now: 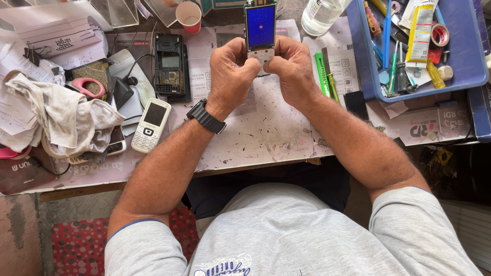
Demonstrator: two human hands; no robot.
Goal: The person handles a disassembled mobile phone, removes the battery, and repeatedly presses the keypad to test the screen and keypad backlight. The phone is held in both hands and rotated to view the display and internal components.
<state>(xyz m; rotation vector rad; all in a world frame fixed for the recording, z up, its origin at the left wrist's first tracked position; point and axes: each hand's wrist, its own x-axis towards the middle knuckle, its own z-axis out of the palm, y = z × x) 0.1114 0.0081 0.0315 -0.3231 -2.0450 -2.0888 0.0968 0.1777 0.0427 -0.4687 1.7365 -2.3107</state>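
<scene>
Both my hands hold a small bare phone board with a lit blue screen [260, 26] upright over the paper-covered workbench [266, 138]. My left hand [231, 69], with a black wristwatch, pinches its lower left edge. My right hand [290, 66] pinches its lower right edge, thumbs meeting at the white bottom part of the board.
A white keypad phone [151, 124] and an opened black phone [170, 65] lie at left, beside a crumpled cloth [61, 115] and pink scissors [88, 86]. A green utility knife [322, 71] lies at right. A blue tray [460, 76] holds tools and tape. A red cup [189, 15] stands behind.
</scene>
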